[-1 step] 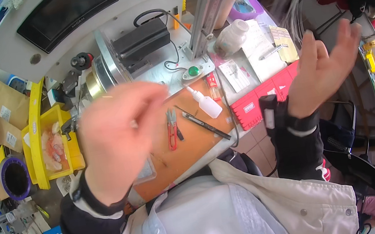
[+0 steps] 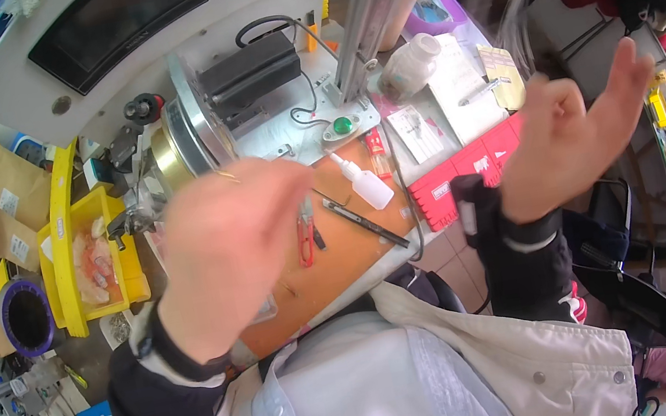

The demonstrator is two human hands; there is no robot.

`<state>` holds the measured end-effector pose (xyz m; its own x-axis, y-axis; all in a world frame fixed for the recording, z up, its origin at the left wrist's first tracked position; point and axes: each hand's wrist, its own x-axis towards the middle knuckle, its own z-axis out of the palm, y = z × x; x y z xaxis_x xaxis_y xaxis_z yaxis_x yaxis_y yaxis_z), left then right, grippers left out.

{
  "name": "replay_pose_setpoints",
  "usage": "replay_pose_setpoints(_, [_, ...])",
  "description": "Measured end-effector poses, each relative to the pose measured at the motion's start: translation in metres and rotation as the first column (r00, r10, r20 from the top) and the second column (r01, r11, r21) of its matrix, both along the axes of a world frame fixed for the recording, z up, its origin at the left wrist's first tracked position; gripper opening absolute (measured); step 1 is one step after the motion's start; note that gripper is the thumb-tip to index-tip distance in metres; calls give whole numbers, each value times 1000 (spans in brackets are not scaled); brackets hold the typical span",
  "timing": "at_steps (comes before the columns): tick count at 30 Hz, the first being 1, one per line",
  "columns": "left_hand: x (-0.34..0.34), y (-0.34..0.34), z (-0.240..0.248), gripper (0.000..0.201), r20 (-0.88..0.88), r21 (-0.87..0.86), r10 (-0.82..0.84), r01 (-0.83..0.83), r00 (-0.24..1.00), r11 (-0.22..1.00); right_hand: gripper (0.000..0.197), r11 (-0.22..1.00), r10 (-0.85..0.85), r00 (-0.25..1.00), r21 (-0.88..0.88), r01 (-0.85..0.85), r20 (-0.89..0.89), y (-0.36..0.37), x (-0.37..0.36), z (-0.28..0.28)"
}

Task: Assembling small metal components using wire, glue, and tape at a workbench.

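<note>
My left hand (image 2: 229, 249) is raised over the orange work mat (image 2: 292, 327), thumb and fingers drawn together in a pinch. Motion blur hides what lies between them; a thin golden wire-like bit (image 2: 228, 176) shows at its upper edge. Off the bench's right side, my right hand (image 2: 557, 142) is held up with thumb and forefinger curled together and other fingers stretched out. Whatever it pinches is too small to tell. Blurred pale strands (image 2: 526, 13) hang just beyond it. Red-handled thread snips (image 2: 305, 235), black tweezers (image 2: 364, 222) and a white dropper bottle (image 2: 369, 187) lie on the mat.
A machine with a black motor (image 2: 251, 71) and green button (image 2: 343, 126) stands behind the mat. To the left is a yellow bin (image 2: 131, 275); to the right, a red case (image 2: 446, 192). A white jar (image 2: 411, 68) stands beside a metal upright (image 2: 370, 14).
My left hand has shifted slightly right and toward me. The right hand has moved a little lower, its fingers drawing in. The pale strands have swung.
</note>
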<state>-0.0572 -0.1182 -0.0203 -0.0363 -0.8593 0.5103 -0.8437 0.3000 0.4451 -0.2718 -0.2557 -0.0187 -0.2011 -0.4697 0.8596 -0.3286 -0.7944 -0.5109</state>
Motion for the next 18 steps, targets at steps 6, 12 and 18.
replay_pose_setpoints(6, [-14,8,-10,17,99,56,-58,52,993,997,39,765,573,521,187,-616,-632,51,37,-3])
replay_pose_setpoints(12, [6,25,3,23,-19,-146,26,-29,999,989,22,630,777,527,408,-661,-344,47,43,-11])
replay_pose_setpoints(18, [31,39,3,22,-258,-169,107,-154,960,974,10,436,757,650,694,-573,61,41,39,-12])
